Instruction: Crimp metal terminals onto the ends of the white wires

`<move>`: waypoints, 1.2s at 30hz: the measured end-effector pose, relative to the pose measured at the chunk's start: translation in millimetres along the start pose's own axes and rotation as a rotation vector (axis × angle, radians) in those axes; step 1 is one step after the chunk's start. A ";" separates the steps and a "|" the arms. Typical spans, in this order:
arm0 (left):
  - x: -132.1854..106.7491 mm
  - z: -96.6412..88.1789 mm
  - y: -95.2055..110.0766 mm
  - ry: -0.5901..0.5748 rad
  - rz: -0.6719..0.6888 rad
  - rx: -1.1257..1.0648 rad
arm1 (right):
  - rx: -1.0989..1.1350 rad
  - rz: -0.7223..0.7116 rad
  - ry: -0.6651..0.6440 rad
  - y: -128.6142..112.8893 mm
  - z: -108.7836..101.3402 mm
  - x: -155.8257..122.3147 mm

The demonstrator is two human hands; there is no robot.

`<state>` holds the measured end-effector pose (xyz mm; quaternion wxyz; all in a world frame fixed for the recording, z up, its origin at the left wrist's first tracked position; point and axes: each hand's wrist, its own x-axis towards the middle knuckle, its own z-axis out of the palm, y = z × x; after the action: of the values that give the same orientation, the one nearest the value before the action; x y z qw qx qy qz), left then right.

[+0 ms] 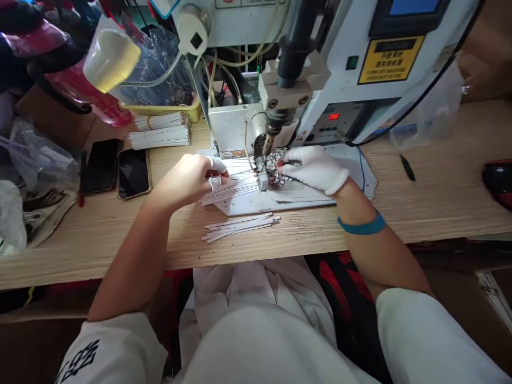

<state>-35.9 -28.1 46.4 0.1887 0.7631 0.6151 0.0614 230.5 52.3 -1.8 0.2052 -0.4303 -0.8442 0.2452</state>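
My right hand (316, 168), in a white glove, pinches a small black-and-white patterned piece of fabric (275, 166) under the head of the white machine (280, 101). My left hand (192, 178), bare with white finger covers, is curled over a fan of thin white strips (236, 186) on the machine's metal plate (288, 198). The strips run from that hand toward the fabric. A second loose bunch of white strips (240, 226) lies on the wooden table (440, 202) just in front of the plate.
Two dark phones (134, 173) lie at left beside bundled white strips (162, 136) and a yellow basket (168, 109). Plastic bags crowd the far left. The machine's panel shows a red display (334, 116). A black sliver (407, 167) and a dark object (498, 181) sit at right.
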 end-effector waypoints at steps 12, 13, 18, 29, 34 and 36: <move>24.1 49.4 18.7 0.074 -0.002 0.073 | 0.013 -0.147 -0.042 -2.6 14.0 -4.7; 25.2 48.6 16.8 0.084 -0.011 0.048 | 0.008 -0.171 -0.056 -2.4 16.2 -3.9; 27.8 45.8 12.3 0.127 -0.024 -0.071 | 0.011 -0.160 -0.099 0.4 16.5 -3.1; 27.9 40.6 9.1 0.096 -0.003 -0.224 | -0.019 -0.181 -0.077 0.7 18.1 -0.2; 29.1 43.1 3.0 0.041 -0.015 -0.351 | -0.036 -0.196 -0.082 -0.5 17.7 -0.4; 29.2 43.5 1.8 0.010 -0.034 -0.414 | 0.014 -0.159 -0.038 -2.0 17.2 -0.5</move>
<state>-13.2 -9.6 2.9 0.3394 0.6973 0.6031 0.1870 220.0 46.7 -14.4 0.2109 -0.3557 -0.8777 0.2420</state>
